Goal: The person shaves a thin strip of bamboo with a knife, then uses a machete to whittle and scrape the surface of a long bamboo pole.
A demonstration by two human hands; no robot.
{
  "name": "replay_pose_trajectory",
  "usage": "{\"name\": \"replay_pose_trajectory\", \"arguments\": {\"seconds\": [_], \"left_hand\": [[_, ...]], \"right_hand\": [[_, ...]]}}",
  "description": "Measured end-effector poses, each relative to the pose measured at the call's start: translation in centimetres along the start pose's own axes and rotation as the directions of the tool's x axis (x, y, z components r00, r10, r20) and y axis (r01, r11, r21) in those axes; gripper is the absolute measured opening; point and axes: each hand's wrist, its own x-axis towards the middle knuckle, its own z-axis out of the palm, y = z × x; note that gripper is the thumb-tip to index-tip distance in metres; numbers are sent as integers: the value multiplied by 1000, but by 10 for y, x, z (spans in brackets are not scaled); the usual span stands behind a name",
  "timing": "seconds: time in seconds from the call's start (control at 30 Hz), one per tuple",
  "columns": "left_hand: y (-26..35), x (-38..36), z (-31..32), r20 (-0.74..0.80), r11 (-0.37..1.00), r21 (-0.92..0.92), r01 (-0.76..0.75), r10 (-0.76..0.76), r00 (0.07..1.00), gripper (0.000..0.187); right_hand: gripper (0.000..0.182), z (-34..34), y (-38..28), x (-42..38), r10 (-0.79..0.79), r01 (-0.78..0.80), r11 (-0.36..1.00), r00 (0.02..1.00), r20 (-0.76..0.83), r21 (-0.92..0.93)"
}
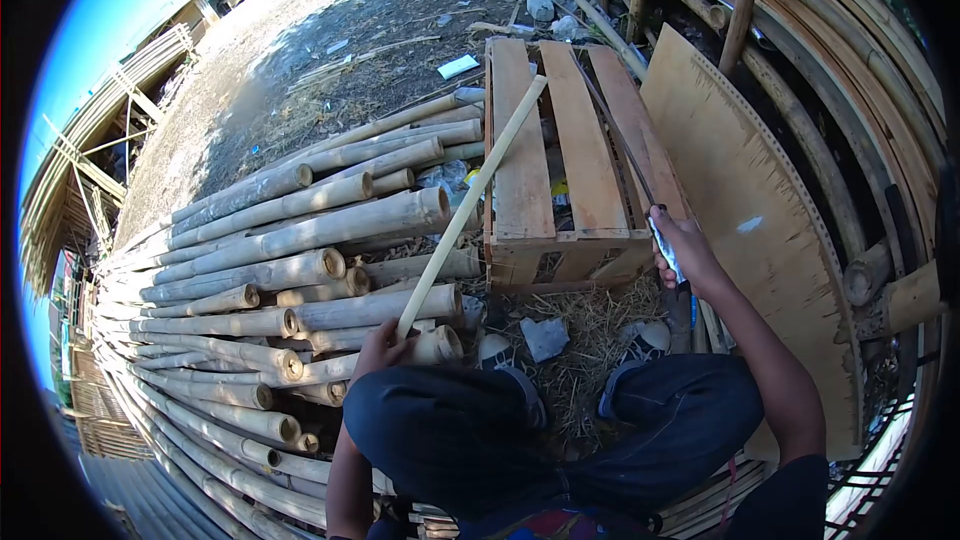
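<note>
My left hand (pixel 381 351), beside my left knee, is closed around the lower end of a pale, flat bamboo strip (pixel 474 197). The strip slants up and away, its far end over the slatted wooden crate (pixel 513 155). On the other side, my right hand (pixel 690 252) grips a machete (pixel 621 136) by its handle, which has a shiny, whitish-blue wrap. Its long, dark, narrow blade points away from me and overlaps the crate's right-hand slats in this view. Between my shoes, a grey stone-like chunk (pixel 544 338) lies on dry straw.
Many cut bamboo poles (pixel 310 230) are stacked to the left, their ends toward the crate. A plywood sheet (pixel 752 210) with a ragged edge leans at the right, near more bamboo and an upright post (pixel 742 5). Scattered litter covers the ground (pixel 400 50) beyond.
</note>
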Motion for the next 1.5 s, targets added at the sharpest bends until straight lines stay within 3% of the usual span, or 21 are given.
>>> {"name": "replay_pose_trajectory", "arguments": {"seconds": [0.07,0.1,0.17,0.2,0.27,0.3,0.47,0.57,0.6,0.67,0.7,0.8,0.87,0.97,1.07,1.13,1.2,1.3,1.4,1.47,1.5], "left_hand": [[25,-9,1,-269,946,228,-232,290,919,28],[32,-7,-5,-268,944,230,-238,296,917,28],[49,4,-21,-259,992,107,-70,96,961,27],[59,6,-25,-261,992,107,-73,99,960,27],[78,11,-34,-331,865,470,-179,360,872,27],[81,16,-37,-365,820,505,-271,487,794,30],[111,35,-55,-319,792,522,-316,525,789,32],[136,37,-47,-246,668,691,-277,577,779,32],[138,42,-44,-245,667,690,-279,579,777,32],[139,51,-36,-116,652,727,-216,425,898,29],[135,55,-31,-67,599,737,-313,525,848,23],[133,68,-16,43,546,717,-434,586,809,19],[166,56,-2,55,595,692,-409,521,852,20],[184,58,19,102,680,623,-387,420,902,41],[184,59,37,119,688,583,-432,454,883,41],[184,56,38,142,722,521,-456,454,880,41],[181,58,40,129,678,579,-452,472,872,36],[182,50,43,101,654,647,-391,435,895,29],[178,50,43,110,644,644,-413,456,883,24],[182,49,47,95,604,701,-380,449,889,22],[184,48,49,81,559,753,-346,445,892,21]], "right_hand": [[55,2,-3,-1,-8,8,1000,1000,-15,-11],[54,3,-5,-3,-21,21,1000,1000,-17,-1],[54,4,-9,-7,-36,36,999,999,-22,10],[54,4,-12,-10,-49,50,999,998,-29,22],[54,4,-17,-11,-71,72,997,997,-35,31],[54,4,-17,-12,-87,87,996,996,-38,21],[54,5,-16,-16,-106,107,994,993,-48,10],[53,5,-16,-15,-97,98,995,995,-21,8],[53,6,-16,-15,-93,93,996,996,-17,-6],[54,8,-15,-16,-86,86,996,996,-15,-23],[54,10,-14,-16,-95,94,992,995,-8,-89],[54,23,-16,-21,-96,92,973,995,-7,-213],[53,31,-14,-21,-100,129,923,990,96,-364],[52,52,-14,-27,-105,168,865,982,157,-473],[56,68,-7,-26,-70,187,790,974,217,-584],[52,72,-3,-25,-137,303,699,946,294,-648],[54,73,7,-22,-162,325,680,941,297,-658],[55,64,1,-18,-74,258,771,944,321,-582],[64,47,1,-7,-107,206,760,975,194,-617],[63,42,-7,-9,-32,66,892,996,82,-447],[63,42,-9,-13,-12,61,883,994,108,-466]]}}
